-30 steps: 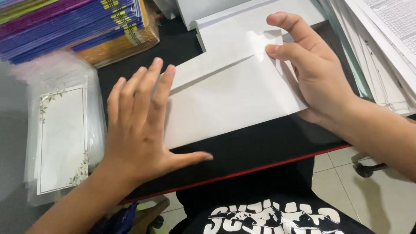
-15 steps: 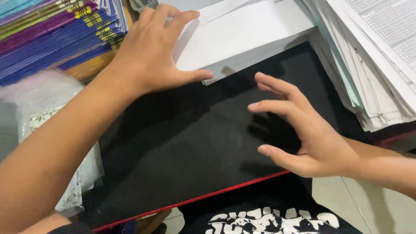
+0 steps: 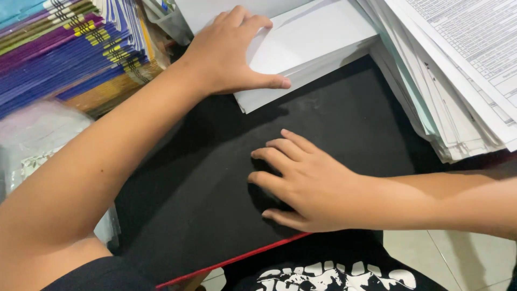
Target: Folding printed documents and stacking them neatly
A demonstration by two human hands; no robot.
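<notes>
Your left hand [image 3: 229, 51] lies flat and spread on the stack of white envelopes [image 3: 307, 46] at twelve o'clock, thumb stretched along the stack's near edge, gripping nothing. Your right hand [image 3: 301, 183] rests palm-down on the bare black tabletop [image 3: 194, 178] at the centre, fingers loosely fanned and empty.

The step in hand looks like settling an envelope onto the pile, and the pile sits askew, its near corner jutting toward seven o'clock. A next move would call for squaring that corner before the left hand lifts.

Your left forearm runs in from eight o'clock, reaching far across the tabletop; your right forearm enters from three o'clock, low and level.

Stacked coloured folders [image 3: 64, 48] lie at ten o'clock, a heap of printed papers [image 3: 463, 70] at two o'clock, a clear plastic packet [image 3: 37, 140] at nine.
</notes>
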